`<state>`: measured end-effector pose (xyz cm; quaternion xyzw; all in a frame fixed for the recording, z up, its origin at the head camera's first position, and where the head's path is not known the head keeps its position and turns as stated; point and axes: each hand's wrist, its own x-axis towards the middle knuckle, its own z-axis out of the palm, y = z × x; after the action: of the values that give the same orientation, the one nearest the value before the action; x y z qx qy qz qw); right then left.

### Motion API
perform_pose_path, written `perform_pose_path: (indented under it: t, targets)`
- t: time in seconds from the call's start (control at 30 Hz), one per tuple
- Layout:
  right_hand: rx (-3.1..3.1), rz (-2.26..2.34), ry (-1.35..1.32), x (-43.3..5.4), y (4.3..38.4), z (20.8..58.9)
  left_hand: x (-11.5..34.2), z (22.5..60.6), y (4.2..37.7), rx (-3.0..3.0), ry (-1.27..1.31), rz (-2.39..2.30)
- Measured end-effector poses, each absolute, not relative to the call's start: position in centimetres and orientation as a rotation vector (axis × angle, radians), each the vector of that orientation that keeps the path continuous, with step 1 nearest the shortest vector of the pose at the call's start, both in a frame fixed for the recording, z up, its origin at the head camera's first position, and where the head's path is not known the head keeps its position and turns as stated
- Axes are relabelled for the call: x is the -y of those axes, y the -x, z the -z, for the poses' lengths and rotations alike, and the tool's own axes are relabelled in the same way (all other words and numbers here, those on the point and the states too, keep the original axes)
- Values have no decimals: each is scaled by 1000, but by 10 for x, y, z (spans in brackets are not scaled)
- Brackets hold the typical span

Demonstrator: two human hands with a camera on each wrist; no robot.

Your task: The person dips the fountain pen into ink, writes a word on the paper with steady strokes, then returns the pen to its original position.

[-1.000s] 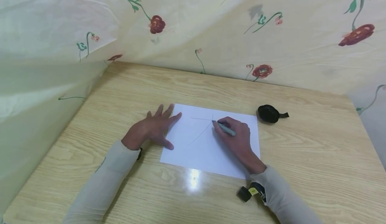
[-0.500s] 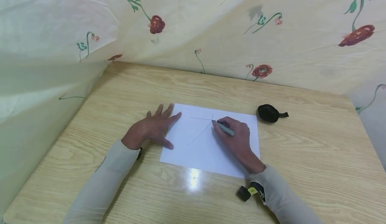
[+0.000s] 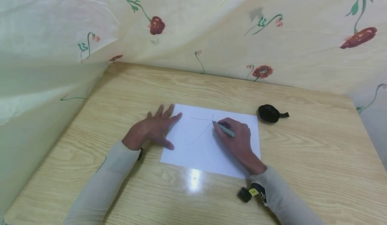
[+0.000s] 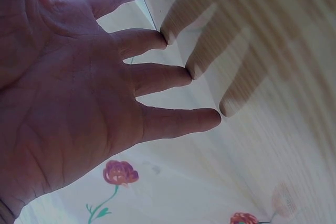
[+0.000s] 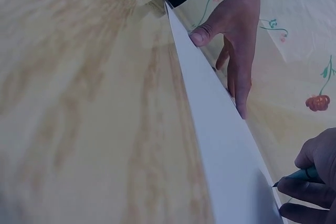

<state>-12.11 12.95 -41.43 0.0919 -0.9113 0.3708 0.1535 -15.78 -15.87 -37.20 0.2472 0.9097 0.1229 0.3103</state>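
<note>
A sheet of white paper (image 3: 193, 157) lies on the wooden table, with a few thin dark lines (image 3: 201, 133) drawn on it. My right hand (image 3: 237, 134) pinches a grey-green pen (image 3: 227, 130) between thumb and fingers. In the head view the pen's tip meets the spot where the lines cross, and the right wrist view has it close at the paper's surface. Spread wide over the sheet's left edge is my left hand (image 3: 155, 127), its thumb and index finger on the paper. The left wrist view gives its palm and straight fingers (image 4: 181, 121), tips down on the surface.
A small black pan (image 3: 269, 114) with a short handle stands just off the paper's upper right corner. Behind the table (image 3: 308, 144) and along its left side hangs a cream cloth (image 3: 187, 23) printed with red flowers.
</note>
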Motion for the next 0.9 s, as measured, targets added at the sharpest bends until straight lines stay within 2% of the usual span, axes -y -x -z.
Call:
perform_pose_path:
  t: [0.9]
  targets:
    - [2611,-1073,-293,-138,120,418,156,378,162,-2409,-626,-342]
